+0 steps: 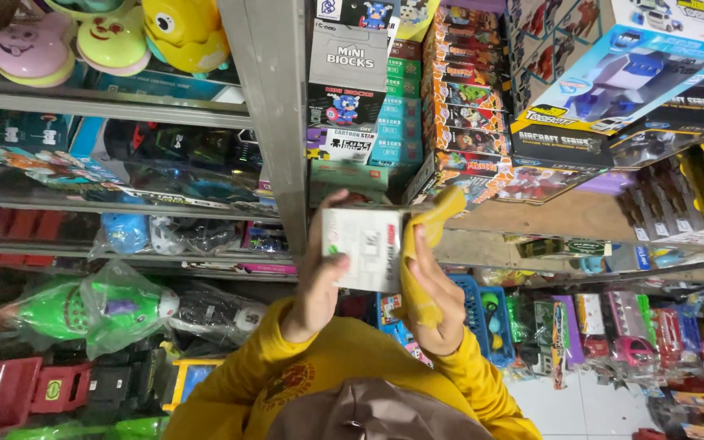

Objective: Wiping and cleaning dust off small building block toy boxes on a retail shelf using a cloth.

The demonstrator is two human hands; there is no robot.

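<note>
In front of the grey shelf post (275, 122), your left hand (319, 281) gripped a small white box (366, 248) while your right hand (433, 289) pressed a yellow cloth (425, 253) against its side. Stacked toy boxes (466, 106) and bagged toys (116, 305) surrounded you.

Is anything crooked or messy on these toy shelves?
Yes. The blue-and-white toy box at the upper right sits tilted on its stack, and the green plastic toy in a crinkled clear bag lies loosely on its side. Nothing looks spilled or broken.
</note>
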